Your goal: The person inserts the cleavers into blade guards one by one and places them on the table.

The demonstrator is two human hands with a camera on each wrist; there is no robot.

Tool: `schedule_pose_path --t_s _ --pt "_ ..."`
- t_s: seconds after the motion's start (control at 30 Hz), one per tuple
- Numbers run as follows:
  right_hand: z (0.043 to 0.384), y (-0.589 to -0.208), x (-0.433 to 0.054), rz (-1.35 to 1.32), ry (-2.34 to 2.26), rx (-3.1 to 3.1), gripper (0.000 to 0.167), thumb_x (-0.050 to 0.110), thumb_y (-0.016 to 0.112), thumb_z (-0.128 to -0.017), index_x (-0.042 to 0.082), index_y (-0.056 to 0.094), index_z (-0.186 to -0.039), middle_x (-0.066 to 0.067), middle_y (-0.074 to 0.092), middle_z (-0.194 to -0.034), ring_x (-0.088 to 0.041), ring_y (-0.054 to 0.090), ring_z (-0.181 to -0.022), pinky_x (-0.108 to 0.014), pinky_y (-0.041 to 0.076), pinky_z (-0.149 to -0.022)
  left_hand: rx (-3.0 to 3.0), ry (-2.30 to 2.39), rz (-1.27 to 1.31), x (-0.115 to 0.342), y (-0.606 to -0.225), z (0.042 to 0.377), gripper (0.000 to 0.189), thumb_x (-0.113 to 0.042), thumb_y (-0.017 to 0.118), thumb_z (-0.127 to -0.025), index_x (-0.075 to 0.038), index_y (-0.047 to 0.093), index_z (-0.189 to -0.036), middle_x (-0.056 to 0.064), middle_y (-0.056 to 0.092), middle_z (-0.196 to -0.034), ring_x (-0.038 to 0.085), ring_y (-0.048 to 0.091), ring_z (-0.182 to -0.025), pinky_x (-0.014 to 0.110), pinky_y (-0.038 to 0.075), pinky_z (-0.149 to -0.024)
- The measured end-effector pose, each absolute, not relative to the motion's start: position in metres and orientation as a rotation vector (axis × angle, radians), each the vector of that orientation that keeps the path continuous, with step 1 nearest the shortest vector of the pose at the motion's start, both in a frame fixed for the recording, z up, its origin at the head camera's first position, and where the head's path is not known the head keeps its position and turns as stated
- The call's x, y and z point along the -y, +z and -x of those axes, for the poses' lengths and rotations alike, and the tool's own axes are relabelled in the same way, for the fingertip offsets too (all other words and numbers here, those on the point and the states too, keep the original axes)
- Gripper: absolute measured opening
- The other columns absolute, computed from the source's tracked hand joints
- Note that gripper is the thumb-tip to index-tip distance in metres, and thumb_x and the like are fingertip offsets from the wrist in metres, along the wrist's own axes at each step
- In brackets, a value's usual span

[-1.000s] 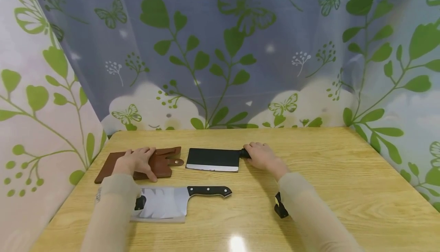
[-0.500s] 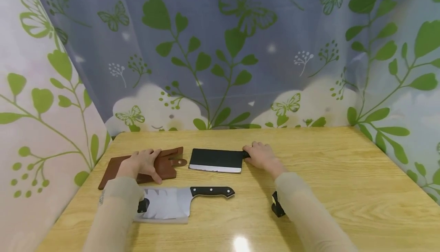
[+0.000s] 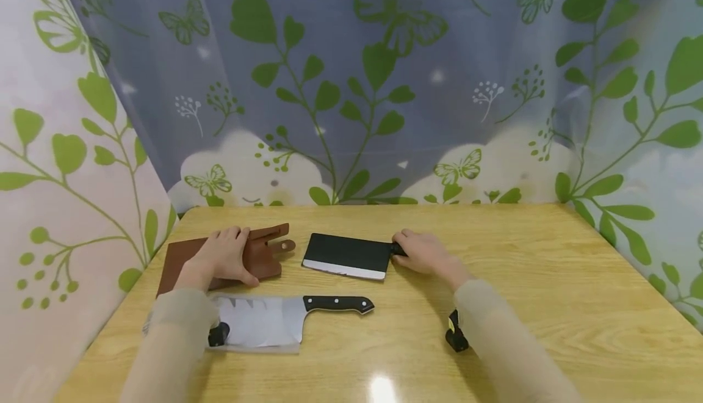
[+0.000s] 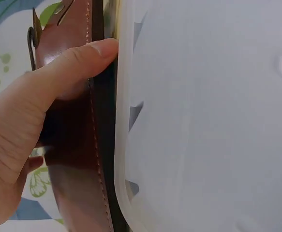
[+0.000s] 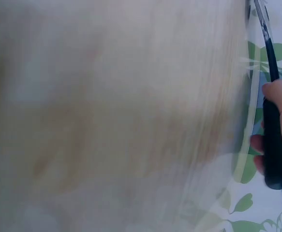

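In the head view my left hand (image 3: 219, 256) grips a brown leather knife sheath (image 3: 263, 261) at the table's left, fingers over the far side. Its thumb lies along the stitched near edge of the sheath (image 4: 73, 169) in the left wrist view. A black cleaver (image 3: 347, 254) with a bright cutting edge lies to the right of it. My right hand (image 3: 428, 255) holds this cleaver's black handle (image 5: 275, 140), the fingers wrapped round it in the right wrist view. The sheath's snap strap (image 3: 282, 246) points towards the cleaver's blade, apart from it.
A second cleaver with a riveted black handle (image 3: 337, 304) lies nearer me, its blade in a translucent cover (image 3: 260, 323), partly under my left forearm. The wooden table (image 3: 527, 256) is backed by a leaf-and-butterfly curtain (image 3: 340, 85). A black wrist device (image 3: 456, 333) shows by my right sleeve.
The sheath has turned and its strap end has shifted away from me. The black cleaver has tilted, its handle end lower in view. Both hands keep their grip.
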State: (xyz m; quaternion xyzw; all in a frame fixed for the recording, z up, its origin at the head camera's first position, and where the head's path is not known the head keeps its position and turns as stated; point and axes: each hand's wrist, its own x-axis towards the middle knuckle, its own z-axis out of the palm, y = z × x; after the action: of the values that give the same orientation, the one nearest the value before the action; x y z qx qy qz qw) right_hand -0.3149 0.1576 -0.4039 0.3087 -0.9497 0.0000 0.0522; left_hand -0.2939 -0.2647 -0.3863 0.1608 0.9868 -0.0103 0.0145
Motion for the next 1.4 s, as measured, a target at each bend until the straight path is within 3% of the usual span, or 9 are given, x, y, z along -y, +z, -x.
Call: schedule_pose_path --t_s 0.57,0.9,1.4 --pt "0.297 -0.392 -0.190 -0.907 0.213 2.757 0.031 0.027 0.066 -0.085 0.008 0.060 -0.108 -0.004 0.059 -0.094 -0.012 0.048 -0.060 -0.028 0.035 -0.049 -3.152 -0.001 -0.589 0.262 -0.375 0.282 0.124 -0.069 0.073 -0.055 0.010 0.028 -0.140 0.031 0.037 -0.131 0.046 0.036 -0.120 0.059 0.026 -0.099" --pt "0.291 -0.375 -0.188 -0.927 0.251 2.720 0.031 0.029 0.066 -0.085 0.009 0.061 -0.108 -0.005 0.061 -0.098 -0.013 0.053 -0.066 -0.029 0.038 -0.051 -3.176 -0.100 -0.798 0.238 -0.364 0.268 0.122 -0.067 0.074 -0.056 0.010 0.029 -0.139 0.029 0.040 -0.128 0.045 0.040 -0.117 0.057 0.030 -0.097" --pt "0.287 -0.369 -0.174 -1.085 0.180 2.561 0.026 0.028 0.067 -0.084 0.012 0.063 -0.104 0.000 0.059 -0.092 -0.009 0.049 -0.060 -0.025 0.034 -0.047 -3.195 -0.193 -0.884 0.217 -0.368 0.266 0.123 -0.072 0.071 -0.054 0.008 0.032 -0.139 0.025 0.042 -0.128 0.038 0.041 -0.118 0.052 0.031 -0.098"
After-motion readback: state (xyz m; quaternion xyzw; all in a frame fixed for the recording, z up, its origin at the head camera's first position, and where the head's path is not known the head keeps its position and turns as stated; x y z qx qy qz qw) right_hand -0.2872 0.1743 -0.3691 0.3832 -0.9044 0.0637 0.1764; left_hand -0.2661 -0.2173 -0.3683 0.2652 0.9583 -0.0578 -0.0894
